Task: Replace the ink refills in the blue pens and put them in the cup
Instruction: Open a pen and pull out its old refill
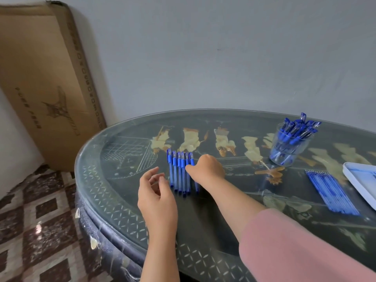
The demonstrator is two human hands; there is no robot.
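Note:
Several blue capped pens (179, 171) lie side by side in a row on the glass-topped table (126, 180), caps pointing away from me. My right hand (205, 168) lies over the right end of the row, its thumb on the rightmost pens and the other fingers hidden. My left hand (156, 192) hovers just left of the row, fingers relaxed and holding nothing. A clear cup (289, 147) at the back right holds several blue pens. A bundle of blue ink refills (331, 194) lies on the table at the right.
A white tray (360, 178) sits at the right edge beside the refills. A large cardboard box (46, 82) leans against the wall at the left. The round table's edge curves near me, with tiled floor (36, 220) below on the left.

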